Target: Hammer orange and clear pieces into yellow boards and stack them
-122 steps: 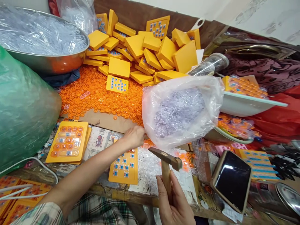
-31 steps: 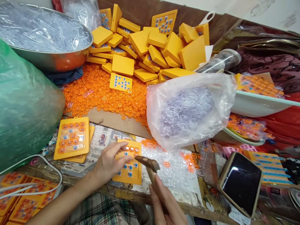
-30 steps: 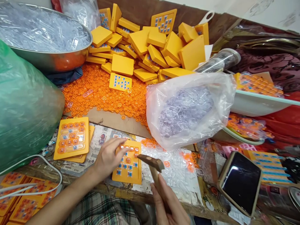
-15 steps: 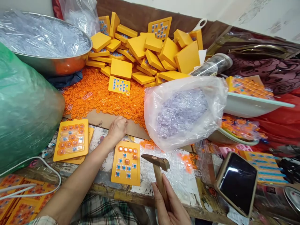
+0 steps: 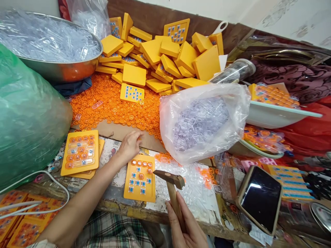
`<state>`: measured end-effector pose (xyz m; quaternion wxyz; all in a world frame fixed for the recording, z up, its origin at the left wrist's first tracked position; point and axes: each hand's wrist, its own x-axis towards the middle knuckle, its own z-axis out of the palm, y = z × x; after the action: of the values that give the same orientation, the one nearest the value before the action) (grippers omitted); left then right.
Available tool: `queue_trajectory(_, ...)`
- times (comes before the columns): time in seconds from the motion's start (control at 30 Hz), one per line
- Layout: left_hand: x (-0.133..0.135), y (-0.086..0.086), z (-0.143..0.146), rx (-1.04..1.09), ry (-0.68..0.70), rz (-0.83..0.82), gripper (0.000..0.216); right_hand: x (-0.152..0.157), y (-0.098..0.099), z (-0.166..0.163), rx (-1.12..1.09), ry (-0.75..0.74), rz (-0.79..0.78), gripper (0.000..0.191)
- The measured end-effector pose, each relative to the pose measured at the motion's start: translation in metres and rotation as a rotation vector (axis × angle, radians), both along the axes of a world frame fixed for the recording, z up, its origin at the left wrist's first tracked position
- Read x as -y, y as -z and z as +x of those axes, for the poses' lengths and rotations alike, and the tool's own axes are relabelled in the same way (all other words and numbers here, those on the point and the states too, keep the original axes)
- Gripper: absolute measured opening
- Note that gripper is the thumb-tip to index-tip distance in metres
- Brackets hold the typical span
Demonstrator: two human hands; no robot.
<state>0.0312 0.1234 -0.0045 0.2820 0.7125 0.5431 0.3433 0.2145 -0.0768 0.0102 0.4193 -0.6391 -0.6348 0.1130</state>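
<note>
My right hand is wrapped round the wooden handle of a hammer, whose metal head hovers by the right edge of a yellow panel. That panel lies on the bench with orange caps along its top rows and small blue-centred switches below. Above its upper left, my left hand is closed, fingers curled and thumb side toward the cardboard; whatever it pinches is too small or hidden to name. Just beyond the fingers spreads a heap of orange rings.
Two stacked yellow panels lie left of my forearm. Behind are a pile of yellow panels and a metal basin of clear plastic parts. A plastic bag of clear pieces and a tablet-like device stand right.
My left hand has shifted very slightly toward the panel, its fingers still curled. The hammer has tipped a little left in my right hand. The whole view has moved slightly.
</note>
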Motion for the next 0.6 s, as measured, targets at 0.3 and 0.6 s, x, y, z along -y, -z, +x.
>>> queue_trajectory(0.3, 0.127, -0.002, -0.043, 0.100, 0.282, -0.044, 0.041, 0.012, 0.004, -0.014, -0.024, -0.195, -0.014, 0.061)
queue_trajectory(0.6, 0.126, 0.015, -0.041, 0.193, 0.167, -0.001, 0.045, 0.002, -0.012, -0.017, 0.072, -0.324, -0.001, 0.069)
